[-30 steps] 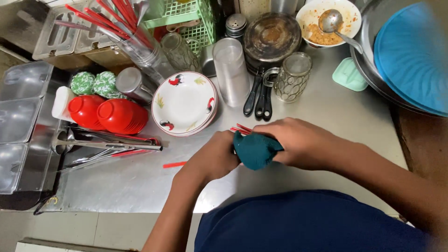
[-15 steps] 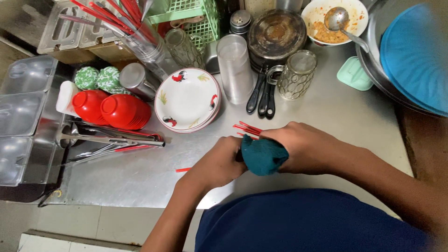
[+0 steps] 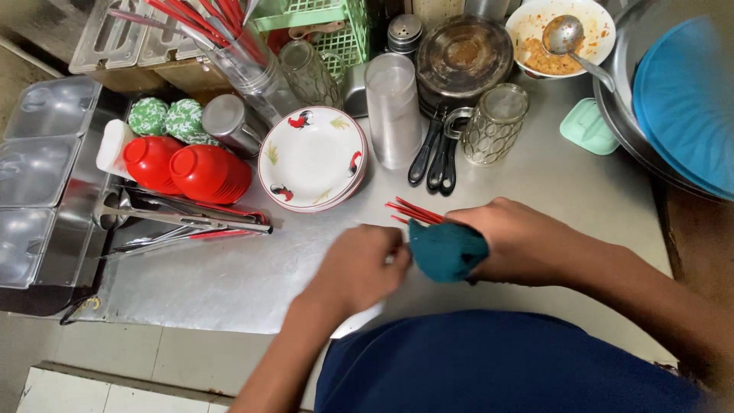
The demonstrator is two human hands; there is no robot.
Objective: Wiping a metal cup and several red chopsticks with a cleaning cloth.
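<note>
Steel counter (image 3: pixel 229 275), crowded at its far side: stacked rooster-pattern plates (image 3: pixel 312 157), red bowls (image 3: pixel 210 172), glass mug (image 3: pixel 495 122). Right hand (image 3: pixel 527 241) is clamped on a teal cloth (image 3: pixel 447 251) wrapped around red chopsticks (image 3: pixel 413 210); their tips point up-left, away from it. Left hand (image 3: pixel 363 268), blurred, sits just left of the cloth; its grip cannot be judged.

A steel desk (image 3: pixel 581 191) is filling most of the view, its brushed top catching soft overhead light and shining palest near its front edge. Left of the desk, empty steel tray wells (image 3: pixel 34 187) are sitting in a row. Below the desk's front edge, a pale tiled floor (image 3: pixel 153 375) is showing. Right of the desk, a dark wooden surface (image 3: pixel 699 237) is running alongside.
</note>
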